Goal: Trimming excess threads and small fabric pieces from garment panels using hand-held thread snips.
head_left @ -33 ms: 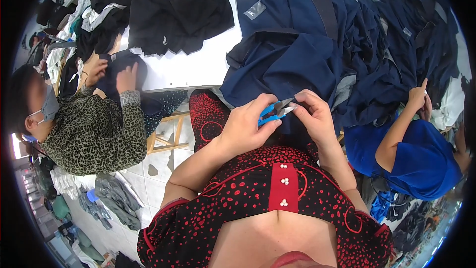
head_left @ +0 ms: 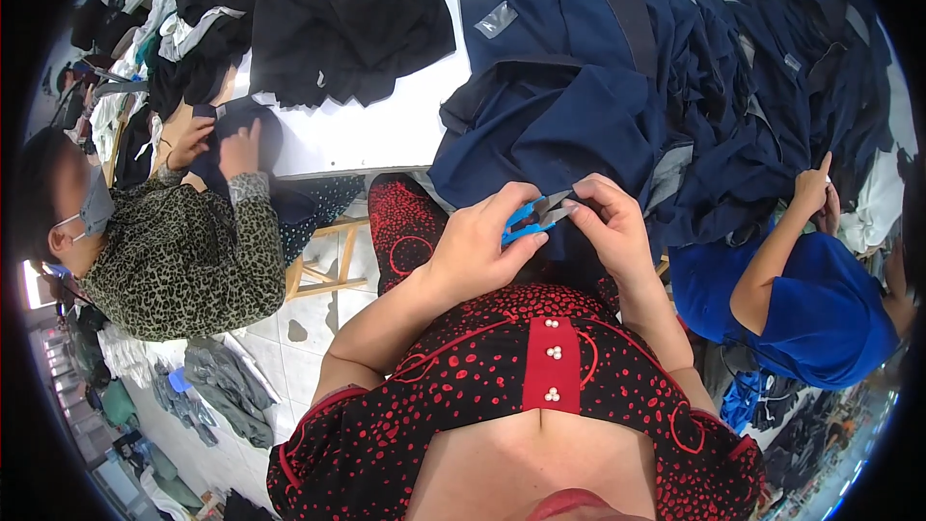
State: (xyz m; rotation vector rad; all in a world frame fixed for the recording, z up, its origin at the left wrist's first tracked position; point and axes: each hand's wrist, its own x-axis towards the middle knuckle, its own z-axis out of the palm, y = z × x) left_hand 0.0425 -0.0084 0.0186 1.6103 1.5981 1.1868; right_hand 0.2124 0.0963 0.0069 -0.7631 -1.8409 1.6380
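Observation:
My left hand (head_left: 485, 237) is wrapped round a pair of small thread snips with blue handles (head_left: 522, 224). Their silver blades (head_left: 557, 211) are parted and point toward my right hand (head_left: 613, 223). The right thumb and forefinger are closed in a pinch beside the blade tips, with something small and dark between them that is too small to name. Behind and below both hands, a navy garment (head_left: 559, 125) hangs over the near table edge toward my lap.
Black garments (head_left: 352, 19) lie on the white table (head_left: 338, 140). More navy garments (head_left: 772, 87) are heaped to the right. A co-worker in a leopard-print top (head_left: 183, 265) handles dark cloth on the left. Another, in blue (head_left: 820, 309), reaches into the heap on the right.
The left co-worker's hand nearer the table has shifted slightly on the dark cloth. My own hands and the snips have hardly moved.

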